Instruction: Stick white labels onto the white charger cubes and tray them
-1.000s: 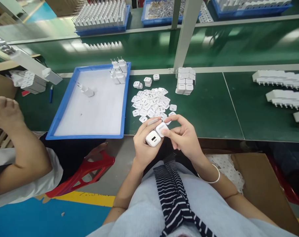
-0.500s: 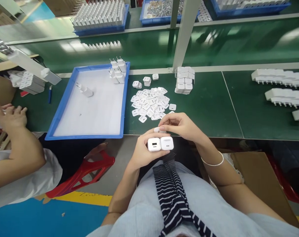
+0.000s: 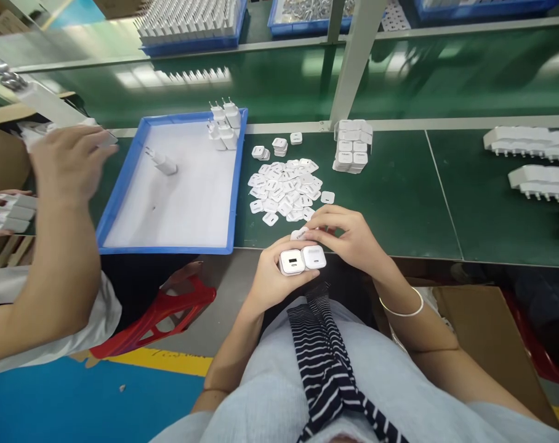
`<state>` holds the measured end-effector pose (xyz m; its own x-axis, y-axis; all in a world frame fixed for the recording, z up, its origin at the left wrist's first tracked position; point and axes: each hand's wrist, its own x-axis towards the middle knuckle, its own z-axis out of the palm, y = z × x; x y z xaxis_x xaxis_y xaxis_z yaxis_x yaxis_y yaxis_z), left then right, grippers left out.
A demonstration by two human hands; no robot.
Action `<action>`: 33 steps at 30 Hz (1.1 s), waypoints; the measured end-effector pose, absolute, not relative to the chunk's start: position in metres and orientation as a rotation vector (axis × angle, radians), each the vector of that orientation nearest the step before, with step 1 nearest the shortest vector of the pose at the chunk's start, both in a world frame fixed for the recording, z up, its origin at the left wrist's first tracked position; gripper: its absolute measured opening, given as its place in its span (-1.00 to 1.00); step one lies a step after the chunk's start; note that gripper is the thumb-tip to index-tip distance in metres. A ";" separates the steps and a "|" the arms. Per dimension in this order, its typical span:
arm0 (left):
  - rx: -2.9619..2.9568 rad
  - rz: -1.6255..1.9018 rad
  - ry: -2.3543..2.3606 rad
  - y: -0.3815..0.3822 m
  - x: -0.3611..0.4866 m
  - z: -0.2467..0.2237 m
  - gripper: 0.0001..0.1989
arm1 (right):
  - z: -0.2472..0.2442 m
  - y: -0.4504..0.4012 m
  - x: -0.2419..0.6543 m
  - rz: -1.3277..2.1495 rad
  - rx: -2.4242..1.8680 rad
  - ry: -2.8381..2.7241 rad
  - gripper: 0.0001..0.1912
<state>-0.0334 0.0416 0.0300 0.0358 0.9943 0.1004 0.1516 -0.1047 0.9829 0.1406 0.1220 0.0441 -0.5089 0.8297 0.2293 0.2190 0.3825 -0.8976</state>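
Two white charger housings [image 3: 292, 263] lie side by side in my left hand [image 3: 266, 275], their port ends facing up; the fingers are wrapped round them. The left one shows a dark slot and a smaller one, the right one a single small slot. My right hand [image 3: 346, 235] pinches a small white cover plate [image 3: 300, 234] just above the housings, at the left fingertips. Beyond both hands, on the green bench [image 3: 399, 215], spreads a loose pile of white cover plates [image 3: 286, 187]. Small stacks of plates [image 3: 280, 146] stand behind the pile.
A blue-rimmed tray [image 3: 232, 203] on the left holds several plug chargers [image 3: 224, 126]. Stacked white housings [image 3: 352, 146] stand at the rear, and rows of chargers [image 3: 533, 144] lie at right. At far left a co-worker's arm [image 3: 64, 234] reaches over the bench beside a lever tool [image 3: 53, 104].
My right hand has turned the cover plate so more of its face shows. The co-worker's hand has risen to the lever tool. The view has shifted slightly.
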 end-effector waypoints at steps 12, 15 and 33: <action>1.574 1.378 1.369 0.044 -0.025 0.025 -0.66 | 0.061 0.085 0.140 1.472 -1.021 -1.462 -0.82; 1.611 1.374 1.342 0.044 -0.024 0.025 -0.68 | 0.062 0.077 0.132 1.606 -1.011 -1.407 -0.85; 1.666 1.362 1.381 0.042 -0.024 0.025 -0.68 | 0.060 0.077 0.129 1.654 -0.986 -1.387 -0.89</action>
<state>-0.0236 0.0419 0.0247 -0.0552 0.9394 0.3382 0.3516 -0.2988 0.8872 0.1291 0.0772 0.0604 -0.4222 0.9019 -0.0915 -0.0670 -0.1317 -0.9890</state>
